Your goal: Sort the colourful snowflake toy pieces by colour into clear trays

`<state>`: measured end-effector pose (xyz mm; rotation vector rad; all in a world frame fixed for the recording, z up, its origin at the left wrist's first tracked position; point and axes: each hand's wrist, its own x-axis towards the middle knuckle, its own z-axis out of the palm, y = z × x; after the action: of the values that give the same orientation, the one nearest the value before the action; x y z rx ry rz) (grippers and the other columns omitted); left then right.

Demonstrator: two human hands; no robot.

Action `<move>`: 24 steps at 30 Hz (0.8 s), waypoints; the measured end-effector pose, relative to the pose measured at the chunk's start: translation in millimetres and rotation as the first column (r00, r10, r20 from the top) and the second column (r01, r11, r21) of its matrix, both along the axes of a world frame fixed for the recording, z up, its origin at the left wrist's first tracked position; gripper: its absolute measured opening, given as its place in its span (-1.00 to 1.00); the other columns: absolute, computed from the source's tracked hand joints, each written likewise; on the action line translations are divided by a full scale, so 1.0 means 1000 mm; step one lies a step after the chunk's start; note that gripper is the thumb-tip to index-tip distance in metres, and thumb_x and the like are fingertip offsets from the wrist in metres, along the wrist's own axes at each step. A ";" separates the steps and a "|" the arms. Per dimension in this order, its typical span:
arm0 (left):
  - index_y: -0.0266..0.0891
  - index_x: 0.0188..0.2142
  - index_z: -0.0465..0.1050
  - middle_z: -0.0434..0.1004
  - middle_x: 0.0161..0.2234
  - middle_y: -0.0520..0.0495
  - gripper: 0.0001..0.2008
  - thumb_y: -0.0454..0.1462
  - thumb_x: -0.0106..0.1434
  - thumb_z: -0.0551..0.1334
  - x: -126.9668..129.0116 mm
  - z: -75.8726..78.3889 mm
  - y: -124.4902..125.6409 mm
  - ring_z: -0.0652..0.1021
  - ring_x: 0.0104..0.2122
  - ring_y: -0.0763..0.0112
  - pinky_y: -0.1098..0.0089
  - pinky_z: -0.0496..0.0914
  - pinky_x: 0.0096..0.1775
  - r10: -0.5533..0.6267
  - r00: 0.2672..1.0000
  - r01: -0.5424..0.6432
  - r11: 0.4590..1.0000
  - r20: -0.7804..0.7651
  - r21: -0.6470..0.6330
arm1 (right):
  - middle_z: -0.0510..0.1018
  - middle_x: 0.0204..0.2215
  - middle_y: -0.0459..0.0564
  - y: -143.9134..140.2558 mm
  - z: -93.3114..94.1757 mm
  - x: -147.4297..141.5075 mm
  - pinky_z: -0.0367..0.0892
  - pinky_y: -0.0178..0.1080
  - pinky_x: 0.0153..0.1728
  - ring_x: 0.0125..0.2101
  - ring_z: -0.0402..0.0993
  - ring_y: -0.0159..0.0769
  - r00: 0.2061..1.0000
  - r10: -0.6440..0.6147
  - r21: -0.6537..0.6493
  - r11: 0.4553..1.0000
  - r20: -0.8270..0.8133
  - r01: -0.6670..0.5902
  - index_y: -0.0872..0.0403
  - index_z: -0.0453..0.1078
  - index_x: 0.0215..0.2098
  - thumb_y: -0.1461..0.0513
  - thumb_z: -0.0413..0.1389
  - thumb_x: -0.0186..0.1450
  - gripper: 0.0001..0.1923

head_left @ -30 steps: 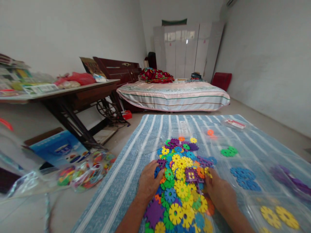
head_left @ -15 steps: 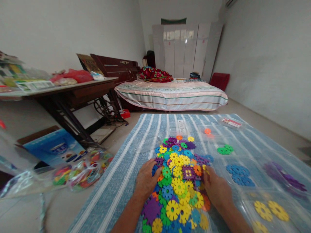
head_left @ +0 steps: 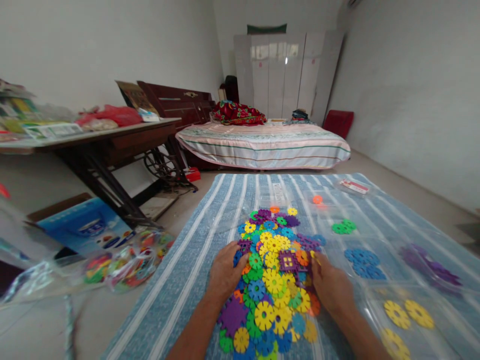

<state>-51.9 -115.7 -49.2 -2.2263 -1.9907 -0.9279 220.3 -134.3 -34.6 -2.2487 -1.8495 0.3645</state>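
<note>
A heap of flower-shaped plastic connecting pieces (head_left: 275, 281) in several colours lies on the striped cloth, with some purple square pieces among them. My left hand (head_left: 224, 270) rests against the heap's left edge. Its thumb and forefinger are apart, with a dark blue piece (head_left: 237, 258) in the gap; the other fingers are partly hidden. On the right edge, my right hand (head_left: 332, 282) has its fingertips together at a small yellow piece (head_left: 315, 256), mostly covered by the fingers. A purple square piece (head_left: 288, 261) lies just left of these fingertips.
Clear trays to the right hold sorted pieces: an orange one (head_left: 317, 200), green ones (head_left: 344, 226), blue ones (head_left: 363, 263), purple ones (head_left: 431, 265) and yellow ones (head_left: 397, 314). A clear box with a red-and-white label (head_left: 353, 187) sits at the far right corner. Bagged toys (head_left: 129, 265) lie at left.
The whole view has shifted slightly up and to the left. Both hands stay at the same places on the heap's edges, and the pieces look unchanged.
</note>
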 end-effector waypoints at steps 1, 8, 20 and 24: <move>-0.23 -0.19 0.47 0.52 -0.07 -0.20 -0.69 -0.10 0.19 0.13 0.000 0.000 0.000 0.49 -0.03 0.17 0.12 0.39 0.00 0.002 1.000 -0.002 1.000 0.000 0.000 | 0.56 -0.46 0.03 0.000 0.000 0.000 0.09 -0.33 -0.53 -0.45 0.50 -0.24 1.000 -0.003 0.006 1.000 0.004 0.002 0.00 0.29 0.07 0.13 -0.20 0.39 -0.62; -0.20 -0.20 0.46 0.52 -0.07 -0.17 -0.71 -0.10 0.18 0.14 0.000 0.001 -0.001 0.49 -0.04 0.19 0.14 0.38 0.01 -0.012 1.000 0.012 1.000 0.014 0.014 | 0.55 -0.48 0.02 0.000 -0.002 0.001 0.11 -0.34 -0.53 -0.47 0.48 -0.27 1.000 0.019 0.037 0.999 0.021 -0.020 0.00 0.29 0.07 0.13 -0.18 0.38 -0.62; -0.24 -0.19 0.47 0.51 -0.07 -0.21 -0.68 -0.10 0.19 0.13 0.003 0.005 -0.001 0.49 -0.04 0.16 0.12 0.37 0.01 -0.019 1.000 0.019 1.000 0.017 -0.009 | 0.54 -0.48 0.00 -0.003 -0.005 0.004 0.05 -0.35 -0.53 -0.50 0.43 -0.31 1.000 0.004 0.086 0.996 0.003 -0.005 -0.02 0.33 0.03 0.12 -0.19 0.39 -0.63; -0.20 -0.18 0.46 0.52 -0.07 -0.15 -0.70 -0.10 0.18 0.14 0.003 0.004 0.000 0.49 -0.04 0.18 0.13 0.37 0.01 -0.017 1.000 0.017 1.000 0.012 -0.009 | 0.54 -0.49 -0.01 -0.005 -0.005 0.004 0.06 -0.34 -0.53 -0.50 0.43 -0.31 1.000 0.002 0.114 0.993 0.010 -0.003 0.00 0.36 0.01 0.14 -0.18 0.39 -0.63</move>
<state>-49.1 -115.4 -45.1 -2.2513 -1.9881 -0.9381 223.9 -139.0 -39.9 -2.1770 -1.8288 0.2417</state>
